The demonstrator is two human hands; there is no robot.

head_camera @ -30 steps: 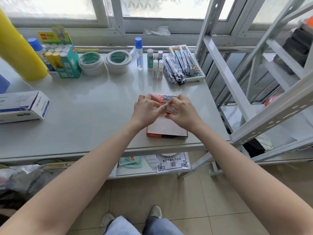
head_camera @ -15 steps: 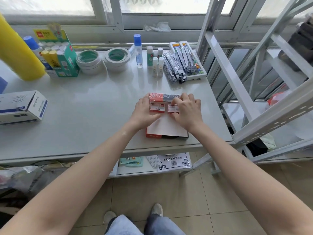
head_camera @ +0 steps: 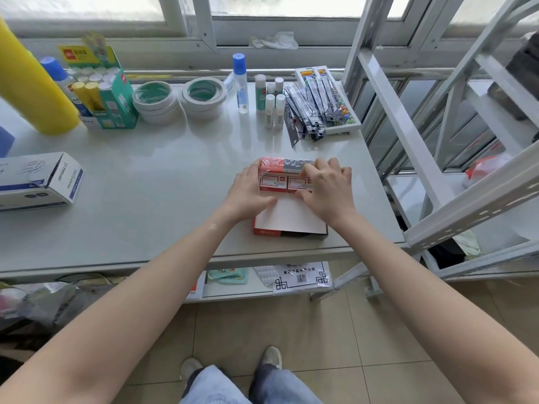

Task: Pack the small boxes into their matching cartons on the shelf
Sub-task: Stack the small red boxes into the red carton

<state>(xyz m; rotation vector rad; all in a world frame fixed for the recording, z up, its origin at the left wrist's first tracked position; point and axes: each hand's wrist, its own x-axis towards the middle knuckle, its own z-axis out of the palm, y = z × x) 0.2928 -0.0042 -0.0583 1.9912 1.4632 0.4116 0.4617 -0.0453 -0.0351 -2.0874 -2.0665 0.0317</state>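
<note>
Two small boxes (head_camera: 286, 183) sit side by side in the carton (head_camera: 290, 220), pressed between left hand (head_camera: 249, 192) and right hand (head_camera: 328, 189).

A pale grey shelf top (head_camera: 151, 182) carries a red carton (head_camera: 288, 220) near its front edge, a white-and-blue box (head_camera: 38, 182) at left, and — along the back — tape rolls (head_camera: 178, 99), glue sticks (head_camera: 272, 107) and a green display box (head_camera: 108, 94).
</note>
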